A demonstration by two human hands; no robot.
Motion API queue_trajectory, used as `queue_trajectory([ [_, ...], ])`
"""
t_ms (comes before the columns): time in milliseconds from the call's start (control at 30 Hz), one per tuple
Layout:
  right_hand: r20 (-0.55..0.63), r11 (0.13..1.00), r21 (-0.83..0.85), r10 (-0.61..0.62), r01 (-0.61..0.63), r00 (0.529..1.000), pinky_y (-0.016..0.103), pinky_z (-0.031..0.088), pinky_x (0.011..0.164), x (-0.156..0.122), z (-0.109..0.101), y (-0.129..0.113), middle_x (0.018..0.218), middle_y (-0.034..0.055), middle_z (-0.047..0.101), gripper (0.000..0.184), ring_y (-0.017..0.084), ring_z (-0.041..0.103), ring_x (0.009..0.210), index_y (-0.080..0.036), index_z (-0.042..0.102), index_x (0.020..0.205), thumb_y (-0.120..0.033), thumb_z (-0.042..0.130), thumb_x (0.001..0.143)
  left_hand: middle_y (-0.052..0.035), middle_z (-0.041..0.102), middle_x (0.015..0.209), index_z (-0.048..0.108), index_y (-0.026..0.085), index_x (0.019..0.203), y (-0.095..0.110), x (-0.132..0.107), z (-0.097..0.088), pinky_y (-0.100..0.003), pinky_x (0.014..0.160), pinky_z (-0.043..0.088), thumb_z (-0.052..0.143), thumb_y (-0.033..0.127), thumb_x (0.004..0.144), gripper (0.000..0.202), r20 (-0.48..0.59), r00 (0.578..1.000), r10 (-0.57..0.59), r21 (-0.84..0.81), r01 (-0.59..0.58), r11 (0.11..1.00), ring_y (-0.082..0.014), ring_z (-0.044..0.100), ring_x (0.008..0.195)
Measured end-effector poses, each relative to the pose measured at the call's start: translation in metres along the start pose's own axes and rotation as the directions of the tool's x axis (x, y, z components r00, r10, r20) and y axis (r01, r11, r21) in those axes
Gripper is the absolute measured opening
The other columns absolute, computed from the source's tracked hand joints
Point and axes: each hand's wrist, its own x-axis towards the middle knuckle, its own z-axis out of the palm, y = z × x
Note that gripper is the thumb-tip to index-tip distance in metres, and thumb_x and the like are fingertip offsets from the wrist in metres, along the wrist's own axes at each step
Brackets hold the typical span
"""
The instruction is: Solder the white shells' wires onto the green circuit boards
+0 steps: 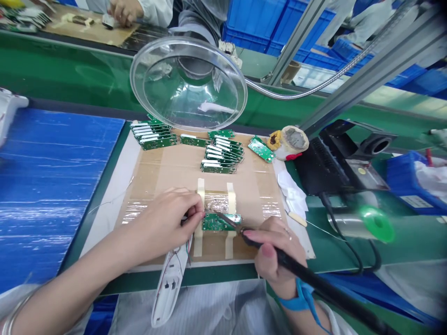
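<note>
My right hand (279, 251) grips a soldering iron (258, 243) by its black handle, and a blue strap circles that wrist. The iron's tip reaches over the upper edge of a green circuit board (220, 222) lying on a taped holder. Pinched together at the board's left end, the fingers of my left hand (178, 214) close on a thin wire, mostly hidden by them. Below that hand, a long white plastic housing (169, 284) with thin wires extends past the table's front edge.
Stacked circuit boards (223, 153) lie behind the holder, under a round magnifier lens (190, 83). At right are a solder spool (363, 223), a white pot (293, 142) and a black device (321, 163). Blue sheeting (52, 186) covers the left. Across the divider, another person's hand (124, 11) shows.
</note>
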Motion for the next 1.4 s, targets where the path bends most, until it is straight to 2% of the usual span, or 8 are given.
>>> queue_trajectory([
  [200, -0.237, 0.981, 0.105, 0.185, -0.164, 0.954, 0.035, 0.052, 0.055, -0.001, 0.009, 0.009, 0.079, 0.0024, 0.072, 0.023, 0.019, 0.061, 0.061, -0.027, 0.078, 0.107, -0.038, 0.059, 0.114, -0.001, 0.066, 0.077, 0.064, 0.024, 0.083, -0.003, 0.0, 0.004, -0.036, 0.076, 0.047, 0.053, 0.031, 0.104, 0.025, -0.007, 1.0, -0.004, -0.006, 0.004, 1.0, -0.0212, 0.061, 0.074],
  [367, -0.175, 0.977, 0.076, 0.208, -0.197, 0.962, 0.035, 0.059, 0.066, -0.002, 0.007, 0.006, 0.093, 0.0034, 0.076, 0.017, 0.018, 0.067, 0.071, -0.028, 0.077, 0.115, -0.035, 0.062, 0.113, -0.0024, 0.076, 0.094, 0.074, 0.026, 0.098, 0.001, -0.012, -0.008, -0.035, 0.083, 0.053, 0.05, 0.032, 0.112, 0.029, -0.054, 0.997, 0.054, 0.022, -0.053, 0.998, -0.0219, 0.07, 0.087],
  [467, -0.146, 0.976, 0.079, 0.214, -0.204, 0.966, 0.034, 0.06, 0.068, -0.003, 0.006, 0.004, 0.096, 0.0031, 0.077, 0.016, 0.018, 0.069, 0.074, -0.028, 0.077, 0.118, -0.034, 0.062, 0.113, -0.0033, 0.078, 0.12, 0.075, 0.03, 0.128, 0.0, -0.038, -0.021, -0.031, 0.091, 0.057, 0.051, 0.026, 0.114, 0.028, -0.16, 0.974, 0.161, 0.08, -0.15, 0.985, -0.022, 0.074, 0.108],
  [567, -0.14, 0.977, 0.086, 0.206, -0.195, 0.969, 0.035, 0.06, 0.067, -0.003, 0.006, 0.004, 0.096, 0.003, 0.077, 0.016, 0.019, 0.069, 0.074, -0.029, 0.076, 0.119, -0.033, 0.062, 0.113, -0.0005, 0.076, 0.132, 0.073, 0.035, 0.133, -0.003, -0.067, -0.028, -0.024, 0.097, 0.059, 0.055, 0.024, 0.113, 0.029, -0.164, 0.962, 0.22, 0.121, -0.202, 0.972, -0.0186, 0.076, 0.116],
  [900, -0.08, 0.979, 0.075, 0.196, -0.191, 0.977, 0.034, 0.061, 0.074, -0.006, 0.005, 0.005, 0.101, 0.001, 0.078, 0.016, 0.018, 0.072, 0.082, -0.031, 0.075, 0.123, -0.028, 0.065, 0.111, -0.0063, 0.082, 0.11, 0.071, 0.019, 0.114, 0.02, -0.061, 0.018, -0.035, 0.084, 0.059, 0.032, 0.013, 0.12, 0.041, -0.128, 0.846, 0.518, 0.347, -0.451, 0.822, -0.0207, 0.076, 0.093],
  [1167, -0.088, 0.974, 0.111, 0.207, -0.197, 0.974, 0.032, 0.062, 0.076, -0.007, 0.007, 0.008, 0.104, -0.0004, 0.078, 0.02, 0.017, 0.073, 0.085, -0.033, 0.075, 0.128, -0.029, 0.065, 0.111, -0.0068, 0.071, 0.079, 0.076, 0.016, 0.084, 0.041, -0.07, 0.037, -0.042, 0.083, 0.055, 0.042, -0.002, 0.1, 0.042, 0.047, 0.866, 0.498, 0.664, -0.399, 0.632, -0.0253, 0.065, 0.072],
  [1300, -0.13, 0.975, 0.105, 0.21, -0.197, 0.969, 0.034, 0.063, 0.075, -0.013, 0.007, 0.012, 0.106, 0.001, 0.079, 0.02, 0.018, 0.073, 0.083, -0.033, 0.075, 0.128, -0.031, 0.066, 0.111, -0.0072, 0.071, 0.083, 0.074, 0.015, 0.093, 0.026, -0.076, 0.032, -0.042, 0.083, 0.053, 0.042, -0.008, 0.095, 0.04, -0.048, 0.928, 0.37, 0.759, -0.207, 0.618, -0.0258, 0.065, 0.074],
  [1400, -0.164, 0.966, 0.084, 0.256, -0.246, 0.953, 0.035, 0.064, 0.076, -0.016, 0.01, 0.013, 0.114, 0.0026, 0.079, 0.021, 0.019, 0.074, 0.084, -0.033, 0.074, 0.13, -0.033, 0.068, 0.109, -0.0108, 0.078, 0.103, 0.072, 0.011, 0.117, 0.007, -0.07, 0.025, -0.04, 0.088, 0.052, 0.04, -0.01, 0.099, 0.042, -0.195, 0.899, 0.393, 0.714, -0.145, 0.685, -0.0252, 0.07, 0.087],
])
